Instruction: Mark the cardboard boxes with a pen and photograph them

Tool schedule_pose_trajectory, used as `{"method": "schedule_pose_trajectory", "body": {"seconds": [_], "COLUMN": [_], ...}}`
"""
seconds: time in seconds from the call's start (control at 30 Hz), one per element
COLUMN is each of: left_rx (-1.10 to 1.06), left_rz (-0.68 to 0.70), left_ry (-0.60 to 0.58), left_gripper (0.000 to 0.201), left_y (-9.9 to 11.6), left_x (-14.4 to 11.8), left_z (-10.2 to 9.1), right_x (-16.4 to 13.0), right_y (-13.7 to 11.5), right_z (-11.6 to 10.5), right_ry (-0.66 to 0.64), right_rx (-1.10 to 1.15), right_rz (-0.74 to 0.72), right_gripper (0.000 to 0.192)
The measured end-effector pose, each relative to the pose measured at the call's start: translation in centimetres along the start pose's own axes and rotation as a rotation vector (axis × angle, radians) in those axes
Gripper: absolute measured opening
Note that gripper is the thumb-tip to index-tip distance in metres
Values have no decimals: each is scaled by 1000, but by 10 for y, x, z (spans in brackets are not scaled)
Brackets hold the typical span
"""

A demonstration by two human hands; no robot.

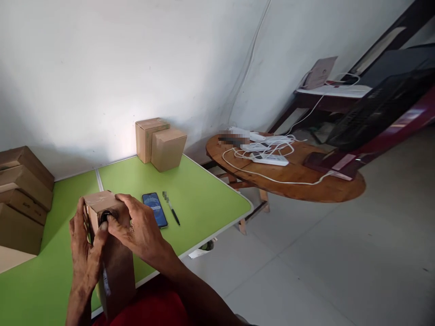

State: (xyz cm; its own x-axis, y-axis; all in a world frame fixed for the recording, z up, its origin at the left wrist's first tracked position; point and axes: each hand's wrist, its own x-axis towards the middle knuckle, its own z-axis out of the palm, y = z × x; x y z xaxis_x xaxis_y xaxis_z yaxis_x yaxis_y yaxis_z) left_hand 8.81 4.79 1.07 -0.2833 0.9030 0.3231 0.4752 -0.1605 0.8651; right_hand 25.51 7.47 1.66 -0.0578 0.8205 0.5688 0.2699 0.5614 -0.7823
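Tall carton (113, 253), nearest the camera, held upright at the near edge of the green worktop (204, 199), its lower part in front of the person's red clothing. Left hand (84, 253) closed around the carton's left side, thumb against the front face. Right hand (139, 226) gripping the carton's top, fingers laid over the upper edge, thumb at a dark round opening (106, 216) in the front face. A white label (106, 283) runs down the carton's left edge. Just right of the right hand, a phone (155, 209) lies flat, screen lit; beside it, a pen (174, 213). Two small boxes (160, 144) stand touching each other at the worktop's far edge, against the wall. Stacked boxes (22, 194) fill the left side. Beyond the worktop, well apart, a round wooden table (299, 176) carries white power strips (268, 156) and cables.
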Motion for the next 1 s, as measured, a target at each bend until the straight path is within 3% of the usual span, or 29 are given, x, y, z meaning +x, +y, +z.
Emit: {"method": "schedule_pose_trajectory", "body": {"seconds": [0.13, 0.3, 0.57, 0.77, 0.9, 1.0], "left_rx": [-75, -68, 6, 13, 9, -67], "left_rz": [-53, -4, 39, 161, 162, 134], "left_ry": [-3, -5, 17, -47, -85, -137], "left_gripper": [102, 95, 87, 89, 93, 106], "left_y": [4, 12, 8, -1, -5, -9], "left_x": [2, 6, 5, 4, 3, 1], "left_z": [1, -8, -22, -28, -33, -32], "right_x": [-6, -12, -9, -10, -11, -10], "right_y": [2, -6, -8, -10, -10, -8], "right_z": [3, 1, 8, 6, 5, 5], "right_ry": [16, -9, -99, -145, -161, -163], "right_rx": [-66, -79, -157, -201, -186, -198], "right_rz": [-23, -116, -104, -118, -148, -147], "right_gripper": [52, 49, 57, 65, 66, 64]}}
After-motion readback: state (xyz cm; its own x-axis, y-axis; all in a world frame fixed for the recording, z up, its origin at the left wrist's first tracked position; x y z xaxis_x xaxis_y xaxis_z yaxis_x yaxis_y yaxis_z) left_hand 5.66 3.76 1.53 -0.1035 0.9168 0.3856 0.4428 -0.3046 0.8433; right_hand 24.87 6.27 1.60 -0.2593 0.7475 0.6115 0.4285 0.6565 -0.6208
